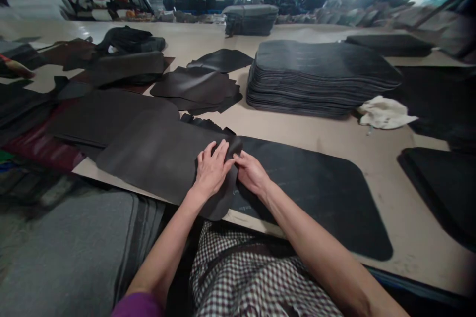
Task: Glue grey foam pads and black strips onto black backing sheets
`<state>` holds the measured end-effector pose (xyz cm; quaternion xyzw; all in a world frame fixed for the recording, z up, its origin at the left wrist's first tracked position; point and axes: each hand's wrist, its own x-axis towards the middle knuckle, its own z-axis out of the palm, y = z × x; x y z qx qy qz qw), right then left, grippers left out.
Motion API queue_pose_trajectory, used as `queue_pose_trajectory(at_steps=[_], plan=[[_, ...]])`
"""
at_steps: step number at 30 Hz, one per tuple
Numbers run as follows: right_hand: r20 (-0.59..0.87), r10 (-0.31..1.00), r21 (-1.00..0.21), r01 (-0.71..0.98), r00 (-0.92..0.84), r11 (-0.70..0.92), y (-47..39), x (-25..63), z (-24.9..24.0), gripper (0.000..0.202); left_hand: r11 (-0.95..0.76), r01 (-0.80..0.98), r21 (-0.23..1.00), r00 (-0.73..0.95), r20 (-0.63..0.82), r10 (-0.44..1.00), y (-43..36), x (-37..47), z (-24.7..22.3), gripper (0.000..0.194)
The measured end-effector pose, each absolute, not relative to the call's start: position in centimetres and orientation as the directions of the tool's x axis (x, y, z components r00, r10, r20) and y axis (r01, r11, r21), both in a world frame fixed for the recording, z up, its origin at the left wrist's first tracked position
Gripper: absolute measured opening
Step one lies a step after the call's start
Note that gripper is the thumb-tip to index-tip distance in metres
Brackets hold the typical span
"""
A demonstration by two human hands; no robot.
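A dark brown leather-like sheet (pixel 156 151) with rounded corners lies along the table's front edge, and its right end is slightly lifted and curled. My left hand (pixel 211 167) rests on that end with its fingers spread over the surface. At the sheet's right edge, my right hand (pixel 253 172) pinches the material between thumb and curled fingers, close to my left thumb. Beneath and to the right lies a black rounded panel (pixel 312 188) with faint pale marks. The sheet's left part overlaps other dark sheets (pixel 115 111).
A tall stack of black panels (pixel 312 79) stands behind the right hand, with a crumpled white cloth (pixel 386 112) beside it. Loose dark pieces (pixel 197 86) lie at the back left. More black panels (pixel 442 188) sit at the right. Grey sheets (pixel 70 247) are below the table, left.
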<state>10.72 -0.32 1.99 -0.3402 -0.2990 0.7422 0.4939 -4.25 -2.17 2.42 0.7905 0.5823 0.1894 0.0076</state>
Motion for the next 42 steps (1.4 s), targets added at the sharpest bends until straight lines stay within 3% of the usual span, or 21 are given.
queue_pose_trajectory(at_steps=[10, 14, 18, 23, 27, 29, 34, 38, 42], plan=[[-0.259, 0.934, -0.754, -0.553, -0.246, -0.354, -0.3, 10.7, 2.2, 0.042, -0.342, 0.885, 0.316, 0.232, 0.336, 0.913, -8.1, -5.0, 1.2, 0.052], [-0.296, 0.919, -0.733, -0.555, -0.26, -0.393, -0.5, 10.7, 2.6, 0.034, -0.324, 0.874, 0.362, 0.19, 0.36, 0.914, -10.6, -4.2, 1.3, 0.06], [-0.316, 0.914, -0.733, -0.547, -0.253, -0.405, -0.6, 10.6, 3.3, 0.028, -0.284, 0.909, 0.307, 0.164, 0.363, 0.917, -11.4, -2.4, 1.8, 0.073], [-0.24, 0.92, -0.744, -0.55, -0.309, -0.379, -1.1, 10.1, 5.1, 0.025, -0.164, 0.954, 0.25, 0.08, 0.318, 0.945, -11.0, -2.9, 4.0, 0.061], [-0.167, 0.918, -0.761, -0.546, -0.359, -0.352, -2.3, 10.2, 6.8, 0.028, 0.019, 0.956, 0.291, -0.056, 0.12, 0.991, -9.0, -7.4, 8.7, 0.043], [-0.151, 0.927, -0.793, -0.518, -0.344, -0.321, -2.9, 10.8, 7.1, 0.029, 0.032, 0.937, 0.347, -0.075, 0.112, 0.991, -7.7, -10.4, 11.9, 0.037], [-0.162, 0.934, -0.822, -0.48, -0.319, -0.307, -4.4, 13.0, 6.0, 0.029, -0.115, 0.88, 0.462, -0.007, 0.254, 0.967, -5.2, -14.6, 20.9, 0.03], [-0.171, 0.919, -0.801, -0.492, -0.356, -0.34, -5.4, 13.5, 4.9, 0.032, -0.228, 0.791, 0.567, 0.039, 0.326, 0.945, -5.6, -11.5, 29.0, 0.048], [-0.156, 0.908, -0.781, -0.514, -0.389, -0.355, -5.8, 13.8, 4.4, 0.035, -0.42, 0.664, 0.618, 0.033, 0.538, 0.843, -7.6, -7.6, 35.7, 0.065]])
